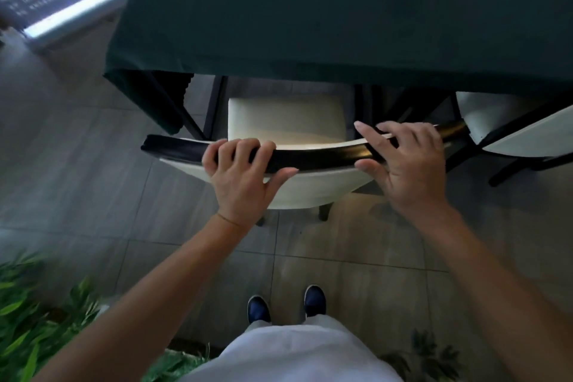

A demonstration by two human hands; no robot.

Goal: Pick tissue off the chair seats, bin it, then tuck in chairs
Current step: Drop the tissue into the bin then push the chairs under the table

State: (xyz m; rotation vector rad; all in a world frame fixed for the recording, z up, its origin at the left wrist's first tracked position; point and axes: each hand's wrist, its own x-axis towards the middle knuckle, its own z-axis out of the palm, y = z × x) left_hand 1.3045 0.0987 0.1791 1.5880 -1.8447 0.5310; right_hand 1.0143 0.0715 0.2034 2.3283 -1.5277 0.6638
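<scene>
A chair with a cream seat (283,116) and a black curved top rail (322,156) stands in front of me, its seat partly under the table with the dark green cloth (310,15). No tissue shows on the seat. My left hand (240,177) grips the rail left of its middle, fingers curled over it and thumb underneath. My right hand (406,161) holds the rail near its right end, fingers spread loosely over the top and thumb below.
A second cream chair (508,130) is at the right, partly under the table. Green plants (28,332) crowd the lower left. Grey tiled floor (341,257) lies under my feet. A bright glass front (62,3) is at the far left.
</scene>
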